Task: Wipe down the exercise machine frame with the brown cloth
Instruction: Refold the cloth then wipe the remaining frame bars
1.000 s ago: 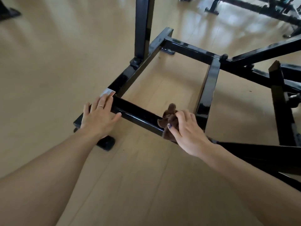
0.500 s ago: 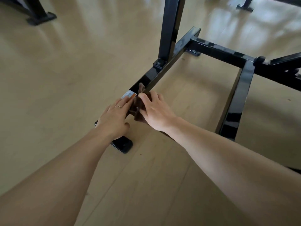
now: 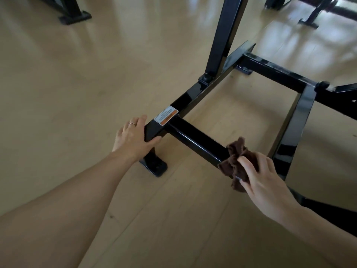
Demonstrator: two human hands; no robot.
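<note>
The black steel frame (image 3: 195,140) of the exercise machine lies low on a wooden floor, with an upright post (image 3: 224,35) rising from its left rail. My right hand (image 3: 264,180) grips a bunched brown cloth (image 3: 234,163) and presses it onto the near crossbar, toward its right end. My left hand (image 3: 135,138) rests on the left corner of the frame, fingers along the outer side and thumb across the near end, beside a white and orange label (image 3: 166,115).
A black foot pad (image 3: 154,167) sits under the left corner. Another machine's foot (image 3: 75,16) stands at the top left, and more equipment legs (image 3: 311,18) at the top right. Bare wooden floor (image 3: 77,84) spreads to the left.
My right hand has slid the cloth along the near crossbar from the left corner toward the right end. The left hand stays at the corner; the label is uncovered.
</note>
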